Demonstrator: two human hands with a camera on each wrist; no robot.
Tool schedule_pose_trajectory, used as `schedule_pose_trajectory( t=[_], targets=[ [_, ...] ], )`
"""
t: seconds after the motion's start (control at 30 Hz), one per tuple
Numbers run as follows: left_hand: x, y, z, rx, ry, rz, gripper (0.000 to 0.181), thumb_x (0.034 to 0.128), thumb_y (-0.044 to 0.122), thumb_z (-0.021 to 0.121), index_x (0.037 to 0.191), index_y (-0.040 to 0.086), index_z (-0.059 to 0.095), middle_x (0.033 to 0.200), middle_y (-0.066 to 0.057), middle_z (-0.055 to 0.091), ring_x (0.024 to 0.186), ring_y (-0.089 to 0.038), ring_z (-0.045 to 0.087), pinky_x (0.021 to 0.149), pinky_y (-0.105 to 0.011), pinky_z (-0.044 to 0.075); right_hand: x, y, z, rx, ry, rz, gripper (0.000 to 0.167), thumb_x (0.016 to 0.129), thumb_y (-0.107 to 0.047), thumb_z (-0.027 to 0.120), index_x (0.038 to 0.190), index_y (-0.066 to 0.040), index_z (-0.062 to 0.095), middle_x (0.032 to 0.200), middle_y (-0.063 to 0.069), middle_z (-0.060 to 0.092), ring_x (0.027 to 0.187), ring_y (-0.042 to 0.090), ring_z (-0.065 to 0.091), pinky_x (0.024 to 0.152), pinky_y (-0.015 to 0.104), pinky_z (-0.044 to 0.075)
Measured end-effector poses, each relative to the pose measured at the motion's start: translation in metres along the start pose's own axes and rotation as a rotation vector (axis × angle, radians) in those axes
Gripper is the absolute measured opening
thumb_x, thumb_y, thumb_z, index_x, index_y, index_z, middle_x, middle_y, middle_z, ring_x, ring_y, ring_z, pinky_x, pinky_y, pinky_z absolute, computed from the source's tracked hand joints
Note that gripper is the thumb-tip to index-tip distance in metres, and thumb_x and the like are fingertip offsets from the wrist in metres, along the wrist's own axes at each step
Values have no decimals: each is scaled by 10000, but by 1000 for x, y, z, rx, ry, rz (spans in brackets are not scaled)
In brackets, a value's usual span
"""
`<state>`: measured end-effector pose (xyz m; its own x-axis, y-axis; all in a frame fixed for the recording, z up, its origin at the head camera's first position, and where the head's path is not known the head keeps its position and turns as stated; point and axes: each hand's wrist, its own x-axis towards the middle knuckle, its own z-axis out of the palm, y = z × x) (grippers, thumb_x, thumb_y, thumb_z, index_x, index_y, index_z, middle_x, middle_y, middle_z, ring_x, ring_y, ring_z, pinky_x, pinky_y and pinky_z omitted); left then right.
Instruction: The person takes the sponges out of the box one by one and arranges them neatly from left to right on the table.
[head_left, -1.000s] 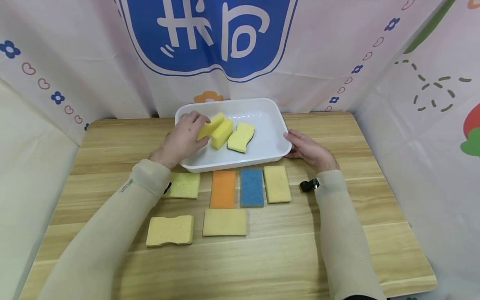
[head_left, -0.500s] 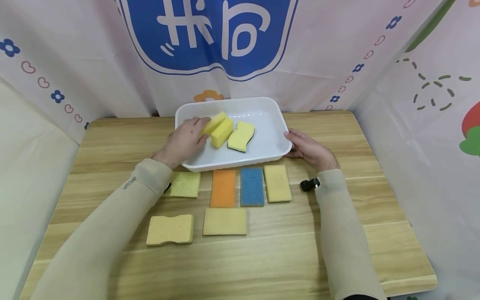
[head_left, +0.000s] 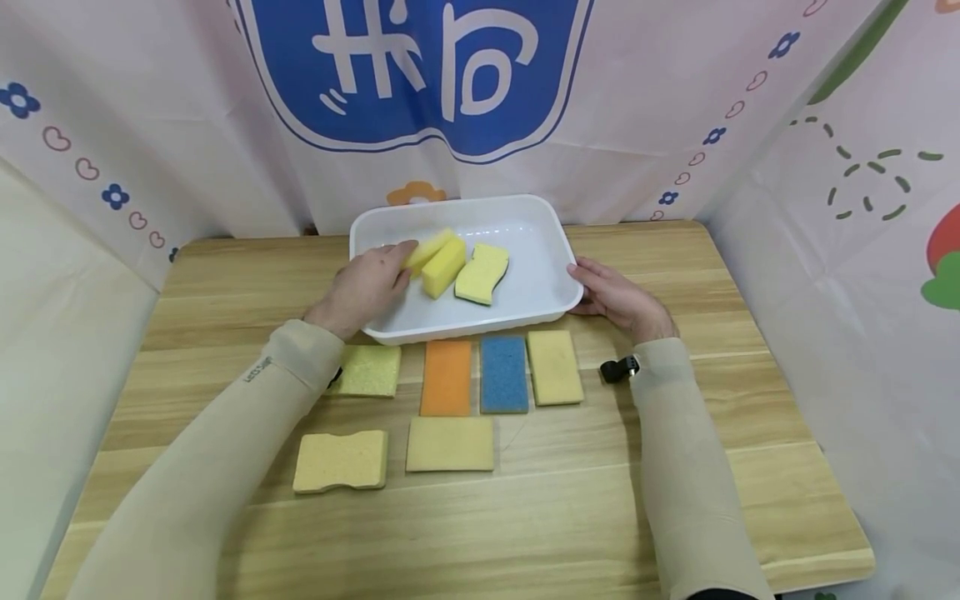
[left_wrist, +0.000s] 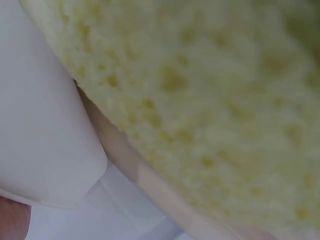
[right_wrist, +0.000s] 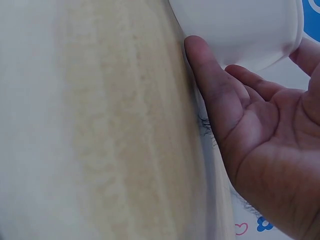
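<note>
The white tray (head_left: 534, 250) stands at the back of the table. My left hand (head_left: 363, 286) reaches over its left side and pinches a yellow sponge (head_left: 432, 244), slightly blurred and partly hidden by the fingers. Against that one leans a second yellow block sponge (head_left: 445, 265). To their right lies a wavy yellow sponge (head_left: 482, 273) with a dark underside. My right hand (head_left: 621, 298) grips the tray's right front corner, thumb on the rim and fingers underneath. In the left wrist view, a porous yellow-green sponge (left_wrist: 200, 110) fills most of the picture, beside the tray's wall (left_wrist: 45, 115).
In front of the tray lie a yellow-green sponge (head_left: 369, 371), an orange one (head_left: 446, 377), a blue one (head_left: 504, 375) and a pale yellow one (head_left: 555, 367). Nearer are a notched sponge (head_left: 341, 461) and a flat rectangular one (head_left: 450, 443). A printed curtain (head_left: 637, 100) hangs behind.
My left fingers have closed in on the left yellow sponge, which has tilted and shifted slightly. The right hand and the tray have stayed put.
</note>
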<state>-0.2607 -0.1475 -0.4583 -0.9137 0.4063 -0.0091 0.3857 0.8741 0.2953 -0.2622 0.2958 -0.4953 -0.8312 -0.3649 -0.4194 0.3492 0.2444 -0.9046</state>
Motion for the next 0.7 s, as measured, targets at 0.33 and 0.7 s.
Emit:
schedule_pose_trajectory(
  t=[0.33,0.7],
  targets=[
    [-17,7,-20,-26,6,-1,573,1211,151,616,1760,42,494,1684,-276,653,1479,-436,721,1208,-654,631,-1,-1,0,-1,1,1,797,1280,-482,423,1890,-74,113,1833,273,473,1310,100,732,1018,221,687],
    [-40,16,-43,-13,108,53,546,1188,124,650,1714,16,548,1547,-294,746,1317,-441,803,1046,-631,702,-2,0,1,5,-5,-12,777,1284,-460,419,1885,-60,131,1819,299,478,1209,19,760,1003,220,691]
  ],
)
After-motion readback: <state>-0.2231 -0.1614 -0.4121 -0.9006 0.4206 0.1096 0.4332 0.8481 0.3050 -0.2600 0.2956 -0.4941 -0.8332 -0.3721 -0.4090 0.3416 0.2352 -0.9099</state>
